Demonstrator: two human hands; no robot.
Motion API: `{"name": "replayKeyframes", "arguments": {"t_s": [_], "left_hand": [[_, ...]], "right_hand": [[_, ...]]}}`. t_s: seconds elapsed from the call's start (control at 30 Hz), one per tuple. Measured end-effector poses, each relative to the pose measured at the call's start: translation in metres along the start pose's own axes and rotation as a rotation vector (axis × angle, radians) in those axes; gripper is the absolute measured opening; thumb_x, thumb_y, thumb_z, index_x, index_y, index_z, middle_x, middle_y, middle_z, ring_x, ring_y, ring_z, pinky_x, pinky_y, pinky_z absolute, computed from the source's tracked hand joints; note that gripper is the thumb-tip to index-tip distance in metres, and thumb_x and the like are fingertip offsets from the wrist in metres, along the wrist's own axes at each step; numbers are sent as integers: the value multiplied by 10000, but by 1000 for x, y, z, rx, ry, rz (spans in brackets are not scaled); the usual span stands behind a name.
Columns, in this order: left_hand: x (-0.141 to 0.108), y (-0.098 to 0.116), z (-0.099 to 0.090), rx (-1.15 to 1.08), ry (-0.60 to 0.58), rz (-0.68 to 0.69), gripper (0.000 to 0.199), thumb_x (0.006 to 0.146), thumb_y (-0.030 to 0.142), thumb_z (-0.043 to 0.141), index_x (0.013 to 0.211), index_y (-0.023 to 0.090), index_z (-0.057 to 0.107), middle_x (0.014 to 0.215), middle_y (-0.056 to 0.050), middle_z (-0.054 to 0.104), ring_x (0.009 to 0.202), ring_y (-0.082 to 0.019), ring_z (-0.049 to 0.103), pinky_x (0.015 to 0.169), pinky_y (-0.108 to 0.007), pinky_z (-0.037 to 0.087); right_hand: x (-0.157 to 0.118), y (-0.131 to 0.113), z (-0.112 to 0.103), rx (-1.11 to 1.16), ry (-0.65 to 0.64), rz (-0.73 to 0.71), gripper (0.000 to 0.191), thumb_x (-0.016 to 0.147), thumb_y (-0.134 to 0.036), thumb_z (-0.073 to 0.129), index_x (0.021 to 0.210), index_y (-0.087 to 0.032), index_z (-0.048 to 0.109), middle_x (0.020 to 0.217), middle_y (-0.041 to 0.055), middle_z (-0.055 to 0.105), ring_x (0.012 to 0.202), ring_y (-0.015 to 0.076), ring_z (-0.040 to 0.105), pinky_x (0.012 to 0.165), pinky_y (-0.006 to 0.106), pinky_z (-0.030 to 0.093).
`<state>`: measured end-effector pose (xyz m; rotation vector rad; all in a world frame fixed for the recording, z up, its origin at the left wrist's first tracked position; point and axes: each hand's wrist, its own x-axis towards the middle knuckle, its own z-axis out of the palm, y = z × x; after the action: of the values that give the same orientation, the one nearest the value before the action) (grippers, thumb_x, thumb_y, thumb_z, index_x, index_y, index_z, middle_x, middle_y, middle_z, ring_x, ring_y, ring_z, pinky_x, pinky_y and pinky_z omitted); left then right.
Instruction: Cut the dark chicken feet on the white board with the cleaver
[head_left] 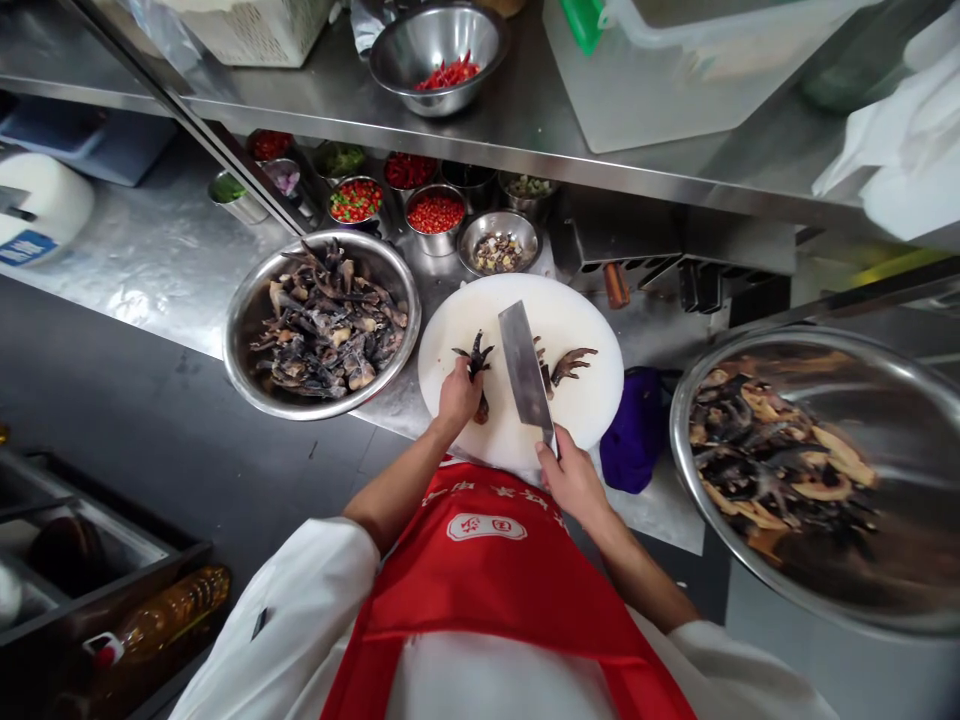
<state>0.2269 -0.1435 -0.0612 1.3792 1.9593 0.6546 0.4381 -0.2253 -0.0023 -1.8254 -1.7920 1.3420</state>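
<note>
1. Left hand is closed around a dark foot on the left half of the white board.
2. Right hand grips a cleaver, its blade over the board's middle, just beside that foot.
3. On the board's right half lies a second foot.
4. Left of the board, a basin is heaped with dark pieces; well to its right, a bowl holds more.
5. Behind the board, tins of red chillies stand on the tabletop.

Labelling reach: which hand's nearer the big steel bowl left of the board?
Left. Left hand is right of the bowl, over the board; right hand, holding the cleaver, is farther right.
</note>
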Motion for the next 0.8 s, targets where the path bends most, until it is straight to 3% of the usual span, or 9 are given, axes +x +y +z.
{"name": "replayKeyframes", "arguments": {"t_s": [0.2,0.33,0.43,0.63,0.8], "left_hand": [[-4,-4,6,41,30,30,293,922,344,451,1176,203,490,806,-61,650,768,-240,622,724,-315,416],[-4,-5,10,104,54,34,288,931,314,430,1179,179,490,869,-81,671,816,-244,635,746,-335,438],[-3,-7,13,125,68,48,289,935,310,426,1181,169,485,890,-84,679,822,-238,642,749,-339,452],[-3,-8,12,127,68,59,281,932,323,438,1166,175,483,910,-82,686,844,-234,651,748,-334,459],[-2,-7,10,123,61,48,284,930,320,438,1168,171,478,907,-87,683,846,-237,653,739,-332,455]], "right_hand": [[-39,6,-13,-134,-145,-14,392,953,-406,328,1233,-203,515,810,50,694,755,232,663,694,290,451],[-52,-9,-22,-130,-30,-49,417,958,-417,337,1272,-189,492,911,75,702,836,243,668,731,301,460],[-52,-12,-18,-147,67,-56,446,959,-410,331,1316,-174,457,1026,107,692,913,247,660,769,306,457],[-31,-14,0,-341,-239,76,362,955,-303,325,1243,-163,495,891,108,699,840,260,667,718,313,427],[-36,-29,-18,-328,-229,31,345,961,-315,336,1237,-174,486,941,107,694,886,263,660,744,314,422]]}}
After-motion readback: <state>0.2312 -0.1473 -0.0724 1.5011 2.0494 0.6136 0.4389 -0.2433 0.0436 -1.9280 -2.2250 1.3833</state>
